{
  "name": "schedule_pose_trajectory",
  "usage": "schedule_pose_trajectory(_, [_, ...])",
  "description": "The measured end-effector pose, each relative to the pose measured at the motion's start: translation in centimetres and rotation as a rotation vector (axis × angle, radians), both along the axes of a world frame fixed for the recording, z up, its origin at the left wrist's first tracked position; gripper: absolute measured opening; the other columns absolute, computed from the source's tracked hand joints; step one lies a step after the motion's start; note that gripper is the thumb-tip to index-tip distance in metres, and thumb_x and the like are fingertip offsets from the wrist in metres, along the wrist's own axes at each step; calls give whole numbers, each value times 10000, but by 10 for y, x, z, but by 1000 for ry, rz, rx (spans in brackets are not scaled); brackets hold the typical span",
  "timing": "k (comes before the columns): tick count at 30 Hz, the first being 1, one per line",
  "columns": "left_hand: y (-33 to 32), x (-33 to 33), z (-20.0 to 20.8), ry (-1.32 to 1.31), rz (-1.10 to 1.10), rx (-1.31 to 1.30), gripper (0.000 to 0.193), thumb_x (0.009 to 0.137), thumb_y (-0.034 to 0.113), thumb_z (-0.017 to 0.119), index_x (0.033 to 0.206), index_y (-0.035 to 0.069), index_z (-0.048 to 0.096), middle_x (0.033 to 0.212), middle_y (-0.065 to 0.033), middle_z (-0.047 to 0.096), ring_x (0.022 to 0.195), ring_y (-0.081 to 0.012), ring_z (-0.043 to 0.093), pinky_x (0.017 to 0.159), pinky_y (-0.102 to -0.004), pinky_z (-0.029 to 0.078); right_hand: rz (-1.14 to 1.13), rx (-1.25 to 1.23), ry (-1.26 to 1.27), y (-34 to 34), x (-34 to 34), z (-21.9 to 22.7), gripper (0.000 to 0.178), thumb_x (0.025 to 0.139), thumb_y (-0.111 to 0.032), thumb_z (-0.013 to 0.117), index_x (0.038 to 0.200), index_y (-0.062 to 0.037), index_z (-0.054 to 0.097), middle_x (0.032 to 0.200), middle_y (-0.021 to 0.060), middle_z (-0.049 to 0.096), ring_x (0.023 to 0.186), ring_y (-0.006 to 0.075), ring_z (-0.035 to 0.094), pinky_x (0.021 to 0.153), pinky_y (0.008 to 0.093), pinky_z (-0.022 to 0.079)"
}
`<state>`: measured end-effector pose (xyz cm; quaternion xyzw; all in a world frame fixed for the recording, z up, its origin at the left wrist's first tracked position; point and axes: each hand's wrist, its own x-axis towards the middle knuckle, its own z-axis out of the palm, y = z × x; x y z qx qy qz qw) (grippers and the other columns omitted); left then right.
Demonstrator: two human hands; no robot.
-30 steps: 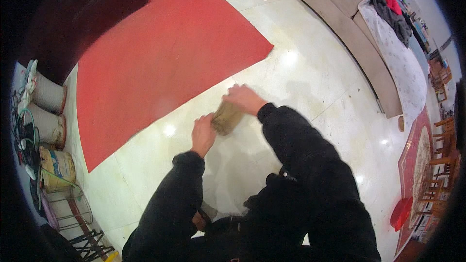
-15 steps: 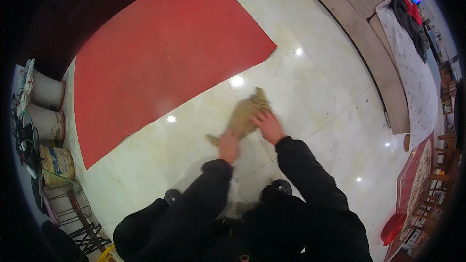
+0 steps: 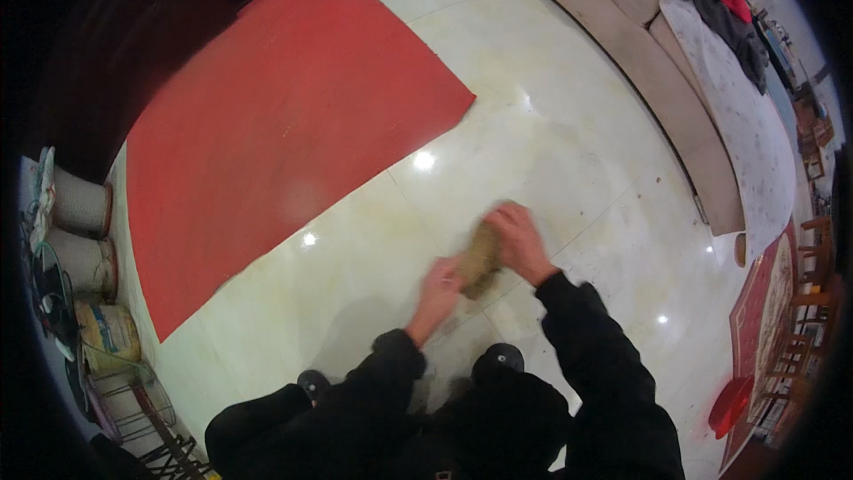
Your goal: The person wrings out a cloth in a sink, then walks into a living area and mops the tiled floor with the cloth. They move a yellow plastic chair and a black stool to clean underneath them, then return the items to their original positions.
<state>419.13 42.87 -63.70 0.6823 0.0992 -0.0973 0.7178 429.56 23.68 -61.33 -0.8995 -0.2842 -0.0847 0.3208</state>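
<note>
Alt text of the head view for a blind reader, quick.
A person's left hand and right hand hold a brown, cloth-like bundle over a pale tiled floor. A red mat lies to the left, a beige sofa to the right.

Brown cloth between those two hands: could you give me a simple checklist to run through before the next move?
1. Right hand gripping the brown cloth: ok.
2. Left hand at the cloth: ok at its left edge; firmness of hold, cannot tell.
3. Cloth spread flat: not ok, it is bunched.
4. Cloth clear of the red mat: ok.
5. Cloth touching the tile floor: cannot tell.
6. Right black shoe clear of the cloth: ok.
</note>
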Motion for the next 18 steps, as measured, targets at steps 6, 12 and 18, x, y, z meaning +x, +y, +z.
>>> schedule_pose_trajectory(6, [115, -19, -8, 95, 267, 957, 493, 828, 13, 531, 1320, 46, 527, 1199, -245, 492, 1077, -411, 530, 935, -432, 451, 542, -179, -43, 188, 44, -49, 351, 832, -130, 554, 1177, -169, 602, 1194, 77, 560, 1232, 272, 469, 1046, 447, 363])
schedule_pose_trajectory(12, [138, 17, -51, 15, 22, 1028, 609, 807, 14, 549, 1393, 6, 385, 1320, -334, 389, 1191, -489, 443, 993, -477, 411, 338, -416, -144, 218, 65, -90, 370, 871, -215, 531, 1235, -255, 588, 1228, 24, 554, 1265, 243, 446, 1114, 475, 287])
schedule_pose_trajectory(18, [80, 128, -68, -120, -213, 1061, 698, 787, -28, 533, 1436, 41, 287, 1418, -296, 343, 1203, -483, 456, 998, -515, 399, 49, -439, -8, 113, 147, -100, 476, 874, -117, 497, 1329, -250, 541, 1367, 62, 511, 1317, 272, 427, 1075, 526, 316])
